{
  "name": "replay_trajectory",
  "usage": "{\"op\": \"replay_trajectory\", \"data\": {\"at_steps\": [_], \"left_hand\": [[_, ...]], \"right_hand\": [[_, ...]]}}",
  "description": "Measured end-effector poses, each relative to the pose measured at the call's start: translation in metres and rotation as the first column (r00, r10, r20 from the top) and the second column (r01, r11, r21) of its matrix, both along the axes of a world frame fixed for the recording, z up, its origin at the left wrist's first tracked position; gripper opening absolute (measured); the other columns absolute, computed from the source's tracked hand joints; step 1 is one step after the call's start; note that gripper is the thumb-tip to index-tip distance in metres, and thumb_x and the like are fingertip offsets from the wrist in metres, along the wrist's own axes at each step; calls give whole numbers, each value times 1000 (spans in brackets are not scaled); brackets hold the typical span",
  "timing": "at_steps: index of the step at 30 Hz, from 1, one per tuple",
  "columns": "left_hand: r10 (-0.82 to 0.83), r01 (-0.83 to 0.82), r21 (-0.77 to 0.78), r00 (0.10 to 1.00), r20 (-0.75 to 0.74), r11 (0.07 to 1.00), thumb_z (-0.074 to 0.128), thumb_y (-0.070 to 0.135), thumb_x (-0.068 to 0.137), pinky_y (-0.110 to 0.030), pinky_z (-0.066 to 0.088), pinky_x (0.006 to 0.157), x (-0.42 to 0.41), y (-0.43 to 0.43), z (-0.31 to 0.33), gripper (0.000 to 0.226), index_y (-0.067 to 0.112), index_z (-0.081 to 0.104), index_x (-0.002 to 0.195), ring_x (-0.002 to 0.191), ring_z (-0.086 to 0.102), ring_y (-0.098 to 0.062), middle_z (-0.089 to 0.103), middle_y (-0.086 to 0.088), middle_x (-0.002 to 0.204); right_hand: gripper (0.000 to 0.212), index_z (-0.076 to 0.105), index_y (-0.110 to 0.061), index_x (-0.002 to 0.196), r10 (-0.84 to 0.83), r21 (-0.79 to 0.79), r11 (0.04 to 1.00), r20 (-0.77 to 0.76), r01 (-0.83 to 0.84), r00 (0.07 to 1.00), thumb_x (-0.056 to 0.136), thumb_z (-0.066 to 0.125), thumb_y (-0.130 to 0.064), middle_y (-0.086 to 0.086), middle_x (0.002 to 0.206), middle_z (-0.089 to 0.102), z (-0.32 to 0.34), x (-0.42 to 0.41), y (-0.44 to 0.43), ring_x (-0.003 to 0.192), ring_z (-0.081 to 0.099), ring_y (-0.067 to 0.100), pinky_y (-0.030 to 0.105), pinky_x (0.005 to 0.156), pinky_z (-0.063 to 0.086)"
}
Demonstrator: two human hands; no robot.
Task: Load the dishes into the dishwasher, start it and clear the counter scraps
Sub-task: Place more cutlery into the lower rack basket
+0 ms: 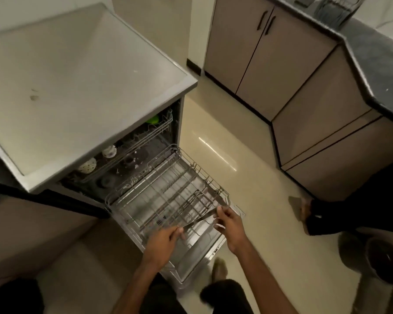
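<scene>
A home kitchen: an open dishwasher [132, 155], brown cupboards [270, 64] and a dark stone counter [377, 71].

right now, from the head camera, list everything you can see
dishwasher: one, pale grey top, left, door open
lower rack: one, grey wire, pulled out over the open door
upper rack: one, grey wire, inside the machine
green item: one, green, back of the upper rack
white items: two, white, front of the upper rack
metal utensil: one, silver, over the lower rack
cabinets: several doors, brown, right
countertop: one, dark grey, above the cabinets
wire holder: one, dark, on the countertop
round container: one, dark, on the floor at bottom right
other person's leg: one, black, right
left hand: one, grip on the utensil's near end
right hand: one, grip on its far end
</scene>
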State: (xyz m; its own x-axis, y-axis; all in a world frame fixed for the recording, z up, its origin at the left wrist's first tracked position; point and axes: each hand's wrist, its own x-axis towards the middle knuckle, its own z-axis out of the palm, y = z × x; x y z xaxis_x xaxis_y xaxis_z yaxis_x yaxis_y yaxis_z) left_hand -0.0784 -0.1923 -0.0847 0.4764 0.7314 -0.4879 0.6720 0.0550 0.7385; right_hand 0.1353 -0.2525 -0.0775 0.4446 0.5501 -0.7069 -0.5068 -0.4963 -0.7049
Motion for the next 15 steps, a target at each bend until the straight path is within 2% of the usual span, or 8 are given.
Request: {"op": "replay_trajectory", "data": {"at_steps": [3, 7, 12, 15], "left_hand": [[27, -30, -63, 998, -49, 998, 52, 43, 100, -23, 46, 60, 12, -4, -36, 24, 30, 69, 90, 62, 59, 3, 65, 13, 68], [260, -269, -209, 963, -67, 940, 60, 31, 98, -25, 44, 63, 45, -5, -104, 20, 30, 62, 78, 60, 56, 1, 63, 7, 66], [584, -589, -351, 801, -133, 728, 63, 18, 96, -26, 37, 59, 95, -2, -207, 30, 14, 62, 66, 60, 53, -13, 58, 4, 59], [656, -675, -440, 721, -224, 592, 65, 21, 95, -26, 32, 52, 119, 7, -276, 31, 9, 61, 66, 51, 44, -10, 51, 9, 45]], "right_hand": [[11, 68, -8, 88, 76, -96, 993, 62, -70, 995, 94, 67, -18, 8, 74, 66, -37, 21, 7, 62, 54, 15, 27, 60, 48], [15, 69, -7, 88, 224, -216, 955, 85, -202, 971, 95, 67, -19, 10, 79, 70, -110, 62, 26, 63, 56, 16, 29, 60, 47], [16, 70, -4, 94, 378, -306, 892, 94, -334, 921, 97, 63, -17, 9, 79, 73, -215, 113, 63, 65, 60, 17, 27, 60, 49], [16, 70, -4, 92, 447, -334, 856, 96, -394, 890, 98, 61, -16, 9, 77, 72, -282, 136, 82, 61, 59, 16, 26, 57, 48]]}}
